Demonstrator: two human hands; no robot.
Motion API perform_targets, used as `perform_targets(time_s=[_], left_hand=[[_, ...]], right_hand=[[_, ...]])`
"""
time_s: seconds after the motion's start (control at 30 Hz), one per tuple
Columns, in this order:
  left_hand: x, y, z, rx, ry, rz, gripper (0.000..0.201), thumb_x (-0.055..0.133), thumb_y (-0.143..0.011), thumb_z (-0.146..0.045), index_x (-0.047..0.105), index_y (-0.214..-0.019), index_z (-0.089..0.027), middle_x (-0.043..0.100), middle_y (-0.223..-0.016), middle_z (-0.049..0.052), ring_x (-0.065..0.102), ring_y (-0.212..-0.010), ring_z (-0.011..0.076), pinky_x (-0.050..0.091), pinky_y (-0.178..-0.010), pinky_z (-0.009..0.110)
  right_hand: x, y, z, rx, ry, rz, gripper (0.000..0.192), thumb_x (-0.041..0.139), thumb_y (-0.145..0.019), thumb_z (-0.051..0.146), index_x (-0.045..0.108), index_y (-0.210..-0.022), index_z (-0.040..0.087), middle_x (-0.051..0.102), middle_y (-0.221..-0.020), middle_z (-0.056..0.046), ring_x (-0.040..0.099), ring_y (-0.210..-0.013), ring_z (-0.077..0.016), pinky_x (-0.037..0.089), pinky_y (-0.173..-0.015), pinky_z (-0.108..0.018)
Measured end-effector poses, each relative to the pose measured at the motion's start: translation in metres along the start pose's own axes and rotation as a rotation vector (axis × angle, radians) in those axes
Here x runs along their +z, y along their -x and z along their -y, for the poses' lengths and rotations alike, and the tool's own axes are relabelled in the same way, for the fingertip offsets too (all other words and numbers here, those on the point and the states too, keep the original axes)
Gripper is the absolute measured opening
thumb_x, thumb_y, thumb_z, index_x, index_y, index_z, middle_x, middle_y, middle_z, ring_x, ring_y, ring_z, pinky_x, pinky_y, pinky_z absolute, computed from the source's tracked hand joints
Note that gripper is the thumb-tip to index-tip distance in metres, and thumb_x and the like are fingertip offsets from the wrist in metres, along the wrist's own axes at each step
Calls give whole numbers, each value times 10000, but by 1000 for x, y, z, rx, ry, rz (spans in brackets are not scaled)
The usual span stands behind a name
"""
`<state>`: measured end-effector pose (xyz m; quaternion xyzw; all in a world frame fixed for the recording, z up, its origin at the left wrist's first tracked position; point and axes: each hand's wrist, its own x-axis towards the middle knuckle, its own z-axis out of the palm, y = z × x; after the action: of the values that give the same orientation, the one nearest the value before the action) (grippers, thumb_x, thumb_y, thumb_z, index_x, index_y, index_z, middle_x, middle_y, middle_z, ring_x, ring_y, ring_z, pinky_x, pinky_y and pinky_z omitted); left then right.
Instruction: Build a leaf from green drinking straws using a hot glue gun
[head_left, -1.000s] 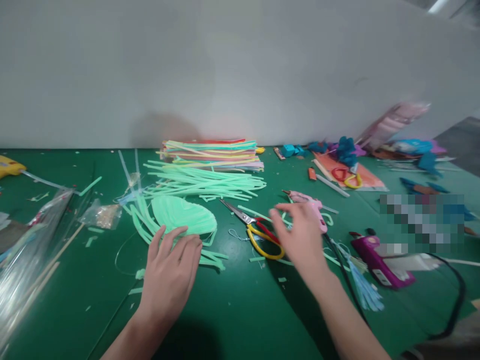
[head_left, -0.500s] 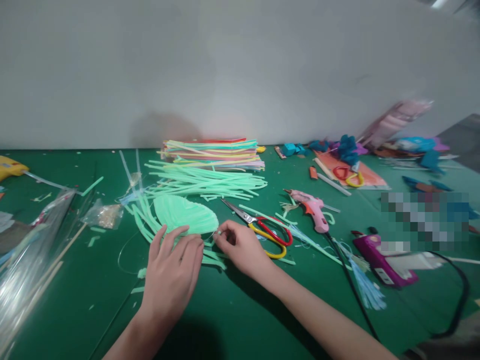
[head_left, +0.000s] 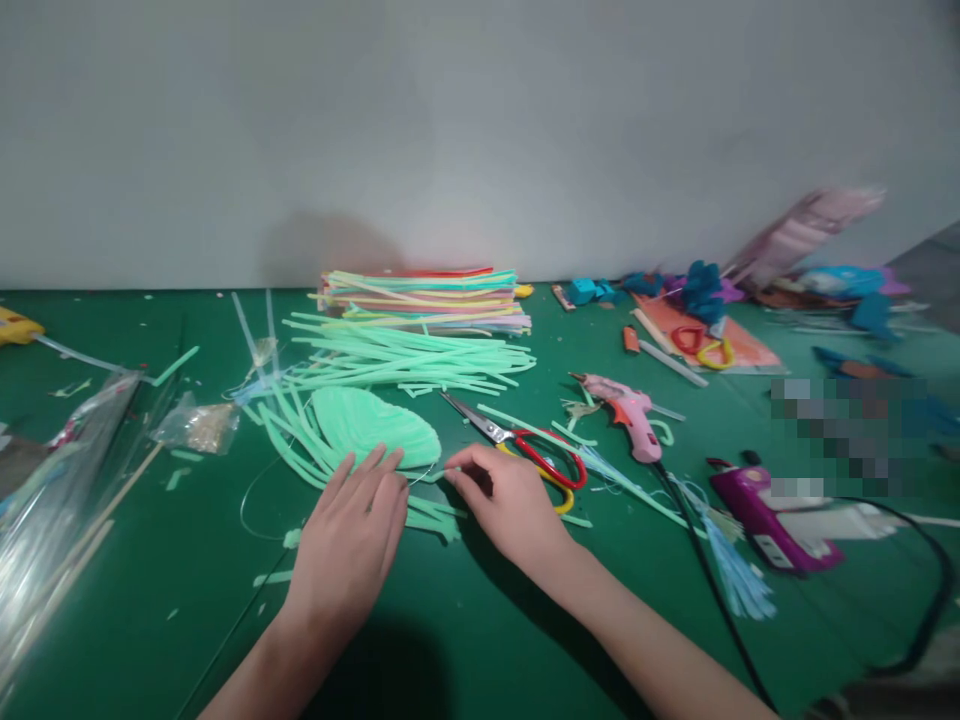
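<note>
Right hand (head_left: pixel 510 505) shifted slightly, left hand (head_left: pixel 349 545), one leaf (head_left: pixel 375 425), two glue guns (head_left: pixel 626 412)

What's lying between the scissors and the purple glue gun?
In the head view, the pink glue gun lies between scissors and purple glue gun, with its black cord.

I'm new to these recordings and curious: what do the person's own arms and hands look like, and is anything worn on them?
Both are bare. The left hand and the right hand wear no gloves, and no rings, watch or bracelet show. Both forearms are uncovered as far as the bottom edge of the picture, so no sleeve is in view. No cables, straps or markings are on them.
</note>
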<state>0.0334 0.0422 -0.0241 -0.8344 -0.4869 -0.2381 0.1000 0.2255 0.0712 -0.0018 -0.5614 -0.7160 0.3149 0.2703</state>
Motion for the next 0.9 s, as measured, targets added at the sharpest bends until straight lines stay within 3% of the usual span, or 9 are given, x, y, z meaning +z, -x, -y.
perform_targets(time_s=[0.1,0.2,0.33,0.5,0.6,0.77,0.9], left_hand=[[7,3,1,-22,6,39,188,427,-989,-207,606,-992,-151,712,-1199,130,618,-1199,285,434,-1039,454],[11,6,2,-47,13,93,296,387,-994,-201,557,-1217,-102,679,-1265,144,584,-1247,277,403,-1058,450],[17,10,3,10,-55,155,472,346,-1002,-241,410,-1441,-81,501,-1474,154,462,-1362,302,320,-1097,457],[20,14,4,46,-106,182,639,330,-997,-481,374,-1480,-63,415,-1529,159,402,-1401,307,238,-1132,447],[19,16,5,75,-112,199,611,335,-1002,-441,360,-1494,-80,403,-1536,154,384,-1413,307,244,-1125,455],[17,17,6,95,-109,221,546,372,-999,-394,348,-1515,-215,325,-1579,145,355,-1430,320,289,-1097,488],[16,18,5,80,-97,227,553,376,-998,-394,353,-1512,-193,324,-1578,140,352,-1432,313,277,-1109,489]], right_hand=[[-1,-1,-3,-23,47,-15,67,609,-892,184,671,-877,203,700,-783,-1,627,-725,-161,412,-661,-260],[-1,-2,-5,-29,69,-9,70,603,-897,175,666,-880,199,707,-811,-9,630,-738,-165,421,-676,-264],[-1,-4,-7,-45,99,-9,78,592,-903,164,657,-880,199,704,-820,-11,625,-729,-162,431,-687,-266],[-4,-7,-7,-90,185,13,94,560,-929,156,647,-910,185,699,-875,-39,634,-775,-168,454,-719,-273],[-6,-7,-6,-143,280,54,141,510,-961,161,649,-937,165,692,-927,-75,638,-855,-188,471,-778,-291],[-10,-8,-4,-225,439,108,228,432,-998,172,659,-979,150,683,-938,-97,628,-906,-208,471,-831,-318],[-11,-12,-5,-260,489,118,214,441,-991,158,654,-984,167,683,-939,-84,626,-904,-203,468,-808,-310]])
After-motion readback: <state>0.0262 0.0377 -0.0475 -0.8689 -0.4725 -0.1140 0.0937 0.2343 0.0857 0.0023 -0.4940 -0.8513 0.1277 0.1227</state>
